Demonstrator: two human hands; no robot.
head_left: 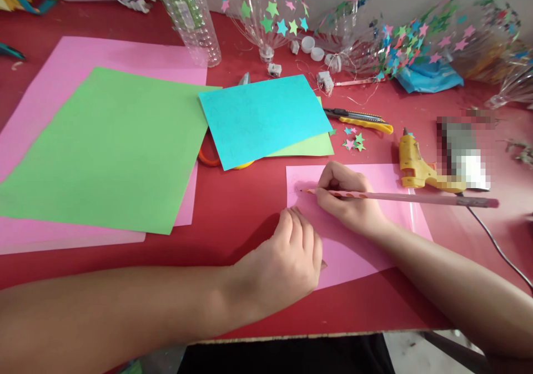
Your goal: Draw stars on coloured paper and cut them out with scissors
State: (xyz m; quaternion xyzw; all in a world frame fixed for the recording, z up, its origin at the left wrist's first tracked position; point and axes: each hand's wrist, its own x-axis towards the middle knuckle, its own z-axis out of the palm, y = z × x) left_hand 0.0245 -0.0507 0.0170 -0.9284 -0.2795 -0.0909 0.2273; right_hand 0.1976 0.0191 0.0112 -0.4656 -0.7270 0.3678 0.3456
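A pink sheet of paper (358, 257) lies on the red table in front of me. My right hand (350, 199) is closed around a long pink pencil (428, 198), its tip touching the sheet near the upper left corner. Faint pencil marks show beside the tip. My left hand (287, 252) presses down on the sheet's left edge, fingers curled together. Its fingertips are partly hidden, so I cannot tell whether something small lies under them. Just beyond my hands, a blue sheet (266, 121) overlaps a light green one (308, 145), with orange scissor handles (208, 158) poking out.
At left a large green sheet (112, 146) covers pink sheets (54, 96). A yellow glue gun (412, 160) overlaps the paper's right corner. Behind are a utility knife (366, 121), loose paper stars (353, 142), a clear bottle (191, 24) and star-covered plastic decorations (270, 10).
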